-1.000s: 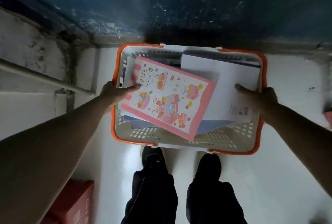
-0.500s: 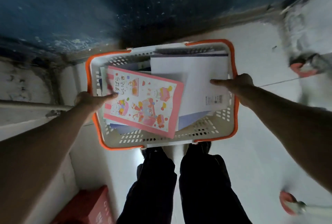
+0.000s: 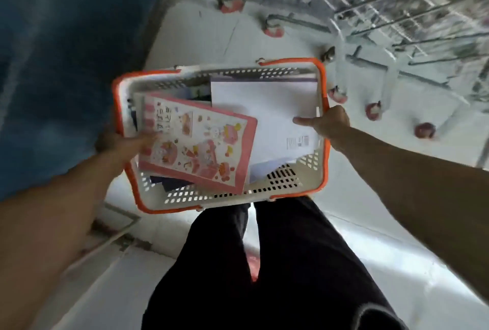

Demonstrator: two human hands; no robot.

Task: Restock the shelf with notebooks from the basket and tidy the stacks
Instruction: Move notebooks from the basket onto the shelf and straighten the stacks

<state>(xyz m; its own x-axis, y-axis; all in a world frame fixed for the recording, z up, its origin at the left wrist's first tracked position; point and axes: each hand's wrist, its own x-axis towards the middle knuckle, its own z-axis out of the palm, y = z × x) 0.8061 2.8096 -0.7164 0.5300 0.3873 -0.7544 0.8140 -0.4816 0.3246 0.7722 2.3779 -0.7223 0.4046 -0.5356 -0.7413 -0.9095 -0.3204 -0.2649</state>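
Note:
I carry a white plastic basket (image 3: 225,198) with an orange rim in front of me, above my legs. My left hand (image 3: 120,141) grips its left rim, thumb lying on a pink notebook (image 3: 195,141) with cartoon cakes on the cover. My right hand (image 3: 329,124) grips the right rim, thumb pressed on a white notebook (image 3: 264,102) with a barcode. Darker notebooks lie partly hidden underneath them.
Metal shopping carts (image 3: 397,12) with red wheels stand on the white floor at the upper right. A dark blue wall (image 3: 66,38) runs along the left. A grey ledge (image 3: 111,226) sits at the lower left beside my legs.
I have turned to the right with the basket. The blue wall has slid to the left and the shopping carts have come into view. Both hands keep their hold on the rims.

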